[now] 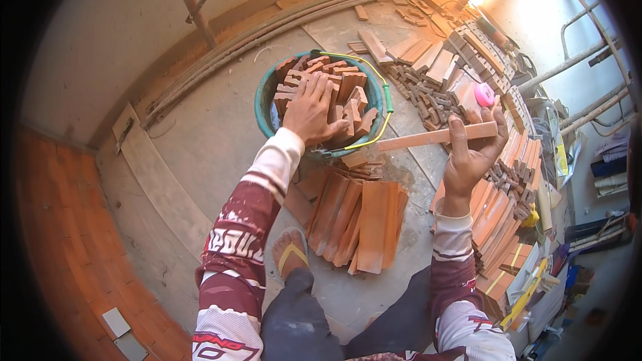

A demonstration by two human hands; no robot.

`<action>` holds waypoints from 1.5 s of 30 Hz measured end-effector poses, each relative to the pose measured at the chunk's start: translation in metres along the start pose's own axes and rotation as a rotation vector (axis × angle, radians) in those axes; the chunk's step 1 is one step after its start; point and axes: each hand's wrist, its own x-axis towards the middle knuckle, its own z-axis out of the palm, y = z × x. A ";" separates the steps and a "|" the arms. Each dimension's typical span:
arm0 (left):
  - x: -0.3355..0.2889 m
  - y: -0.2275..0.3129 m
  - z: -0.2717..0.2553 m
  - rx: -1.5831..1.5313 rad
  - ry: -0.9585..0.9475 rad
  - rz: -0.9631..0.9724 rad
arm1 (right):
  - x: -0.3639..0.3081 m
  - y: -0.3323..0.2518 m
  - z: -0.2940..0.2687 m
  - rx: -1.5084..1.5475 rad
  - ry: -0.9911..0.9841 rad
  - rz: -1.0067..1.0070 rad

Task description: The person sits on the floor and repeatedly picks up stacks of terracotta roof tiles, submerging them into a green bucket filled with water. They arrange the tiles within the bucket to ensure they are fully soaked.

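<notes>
Lettering is printed on the maroon sleeves (246,215). A terracotta strip (421,138) is pinched in the right hand (467,157); tile pieces (351,83) in the green bucket (265,93) are touched by the loosely spread left hand (307,112). Leftward, grey floor (214,124) is bounded by pipes (224,57).

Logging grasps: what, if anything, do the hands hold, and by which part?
Right hand: terracotta strip, by its right end. Left hand: on pieces in the bucket, grip unclear.

Fisheye view from the wearer's head, facing steeply down, left hand (310,111) and right hand (469,162) near
</notes>
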 end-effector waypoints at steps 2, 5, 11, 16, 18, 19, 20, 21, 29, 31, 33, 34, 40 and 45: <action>0.014 -0.002 0.005 -0.007 0.029 0.018 | 0.008 0.008 -0.001 -0.121 0.019 -0.046; 0.011 0.029 0.007 0.010 -0.107 0.066 | 0.022 0.027 -0.021 -0.362 0.004 -0.104; 0.002 0.019 0.011 -0.065 -0.133 -0.067 | 0.021 0.100 -0.077 -0.863 -0.352 -0.034; 0.000 0.010 0.004 0.055 -0.104 -0.101 | -0.023 0.125 -0.098 -0.864 -0.376 0.200; -0.008 0.003 0.010 0.025 0.039 -0.061 | -0.038 0.121 -0.100 -0.843 -0.367 0.211; -0.009 -0.007 0.015 -0.060 0.073 -0.089 | -0.037 0.117 -0.098 -0.829 -0.362 0.205; -0.011 -0.016 0.019 -0.152 0.105 -0.116 | -0.035 0.108 -0.095 -0.843 -0.319 0.173; -0.012 -0.022 0.025 -0.245 0.137 -0.143 | -0.028 0.100 -0.094 -0.817 -0.292 0.123; -0.045 -0.037 -0.012 -0.125 -0.130 -0.201 | 0.014 -0.014 -0.016 -0.058 -0.114 0.111; -0.045 -0.044 -0.004 -0.157 -0.103 -0.177 | 0.010 -0.017 0.010 0.102 -0.132 0.143; -0.044 -0.046 -0.002 -0.174 -0.067 -0.173 | 0.005 -0.012 0.035 0.220 -0.191 0.126; -0.044 -0.049 -0.001 -0.193 -0.046 -0.187 | 0.000 -0.011 0.050 0.214 -0.242 0.111; -0.056 -0.076 0.008 -0.351 0.065 -0.160 | -0.023 0.043 0.113 0.064 -0.559 -0.152; -0.057 -0.067 0.002 -0.323 0.073 -0.195 | -0.030 0.062 0.148 -0.005 -0.775 -0.324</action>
